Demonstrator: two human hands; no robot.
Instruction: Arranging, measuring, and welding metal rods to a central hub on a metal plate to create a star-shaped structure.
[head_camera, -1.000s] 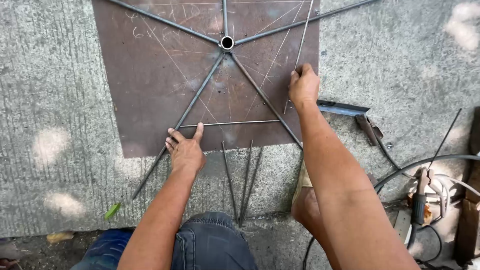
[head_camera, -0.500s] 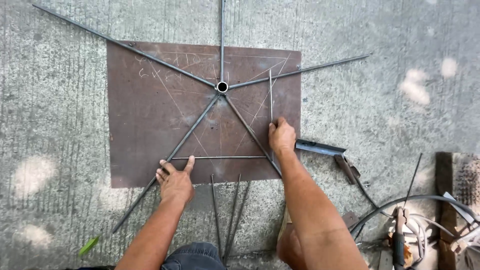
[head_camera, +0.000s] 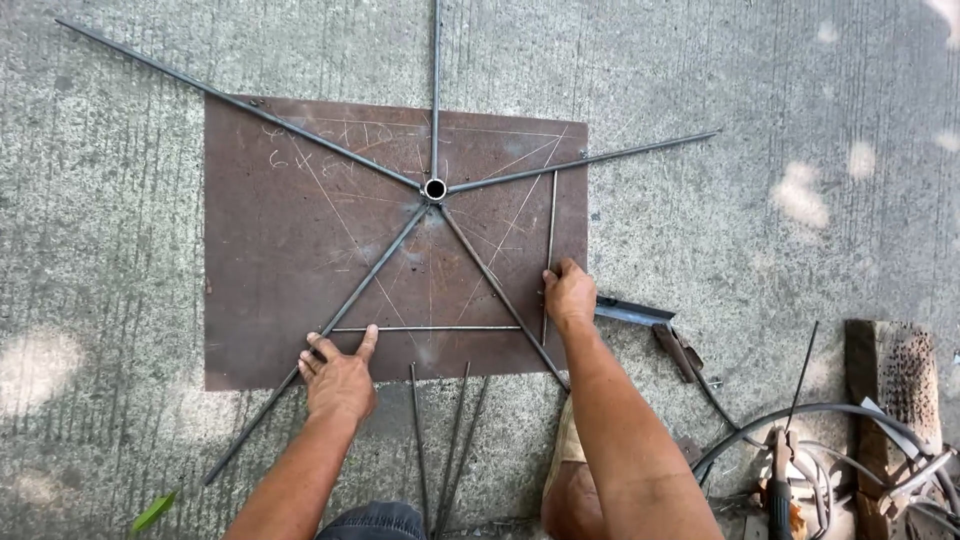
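A brown steel plate (head_camera: 270, 250) lies on the concrete. Five long rods fan out from a small ring (head_camera: 435, 189) on it. A short cross rod (head_camera: 430, 328) bridges the two lower spokes. My left hand (head_camera: 338, 378) rests flat at its left end, fingers over the lower-left spoke (head_camera: 370, 275) and thumb by the rod. My right hand (head_camera: 568, 293) pinches a second short rod (head_camera: 551, 215) that stands nearly upright between the two right spokes.
Three loose rods (head_camera: 452, 430) lie below the plate near my knees. To the right are an angle-iron piece (head_camera: 635, 312), a hammer-like tool (head_camera: 680, 352), a black welding cable (head_camera: 800, 412) with an electrode holder (head_camera: 779, 485), and a wire brush (head_camera: 905, 375).
The view has pulled back, showing the whole plate and the spokes' ends. My right hand has slid the upright short rod down between the right spokes. My left hand stays put.
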